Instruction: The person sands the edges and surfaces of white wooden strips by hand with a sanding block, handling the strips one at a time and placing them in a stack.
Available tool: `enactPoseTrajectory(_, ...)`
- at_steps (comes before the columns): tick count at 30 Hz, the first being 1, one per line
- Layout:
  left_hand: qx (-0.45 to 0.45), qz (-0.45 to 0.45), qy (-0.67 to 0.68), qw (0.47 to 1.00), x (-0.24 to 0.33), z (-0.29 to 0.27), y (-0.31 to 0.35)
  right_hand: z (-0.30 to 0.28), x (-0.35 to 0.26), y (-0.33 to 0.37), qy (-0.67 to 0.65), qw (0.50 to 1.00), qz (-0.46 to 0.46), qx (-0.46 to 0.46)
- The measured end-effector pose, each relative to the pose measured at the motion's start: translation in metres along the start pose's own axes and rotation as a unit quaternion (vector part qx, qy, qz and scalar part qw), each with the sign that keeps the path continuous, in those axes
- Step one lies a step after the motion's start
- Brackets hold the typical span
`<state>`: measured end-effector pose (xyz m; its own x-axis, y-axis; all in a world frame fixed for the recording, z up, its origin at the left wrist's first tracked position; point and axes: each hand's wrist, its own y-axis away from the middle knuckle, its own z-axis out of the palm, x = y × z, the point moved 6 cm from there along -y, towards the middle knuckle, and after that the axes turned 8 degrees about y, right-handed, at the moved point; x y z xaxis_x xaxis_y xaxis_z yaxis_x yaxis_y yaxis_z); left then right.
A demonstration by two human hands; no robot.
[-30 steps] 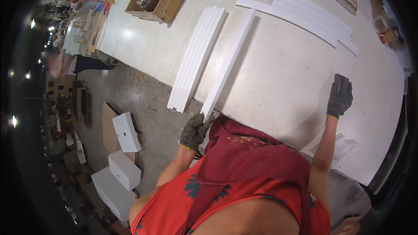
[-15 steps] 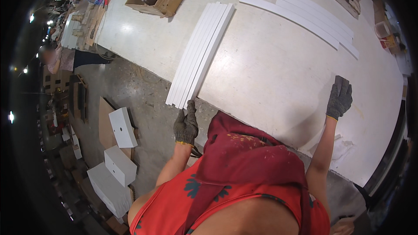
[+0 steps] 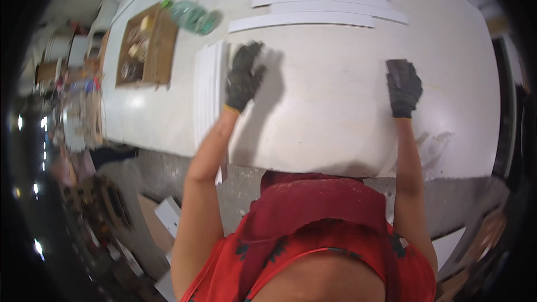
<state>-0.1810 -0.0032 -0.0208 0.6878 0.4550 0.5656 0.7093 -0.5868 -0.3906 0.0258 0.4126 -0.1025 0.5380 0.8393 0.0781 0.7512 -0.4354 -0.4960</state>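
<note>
While the left hand (image 3: 244, 77), loosely spread and empty, hovers beside long white strips (image 3: 207, 89) laid parallel across the near edge of the table (image 3: 313, 128), the right hand (image 3: 405, 94) grasps a dark block (image 3: 397, 66).

L of 2 hands (image 3: 243, 81) blurry, L-side white strips (image 3: 207, 78) partly behind L forearm (image 3: 209, 148)

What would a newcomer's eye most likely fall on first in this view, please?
Probably the dark-gloved hands over the pale table: the left hand beside the upright-running white strips, the right hand farther right with a dark block at its fingers. Next might come the dark red apron at lower centre, and the green bottle beside the wooden box at upper left.
</note>
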Motion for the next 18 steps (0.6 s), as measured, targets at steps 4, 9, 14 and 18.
enactPoseTrajectory(4, -0.135, -0.022, -0.286, 0.948, -0.096, 0.028, -0.081, -0.012, -0.011, -0.006, -0.024, 0.999, 0.008, -0.029)
enactPoseTrajectory(9, -0.24, -0.033, -0.243, 0.939, -0.11, 0.023, -0.118, -0.015, -0.007, -0.006, -0.065, 0.995, 0.031, -0.063)
enactPoseTrajectory(14, -0.257, -0.009, -0.047, 0.965, -0.023, 0.036, -0.081, 0.003, 0.029, 0.013, -0.64, 0.714, 0.277, 0.054)
enactPoseTrajectory(18, -0.149, -0.036, 0.039, 0.987, 0.044, 0.064, 0.008, -0.048, -0.023, -0.006, -0.713, 0.661, 0.225, 0.067)
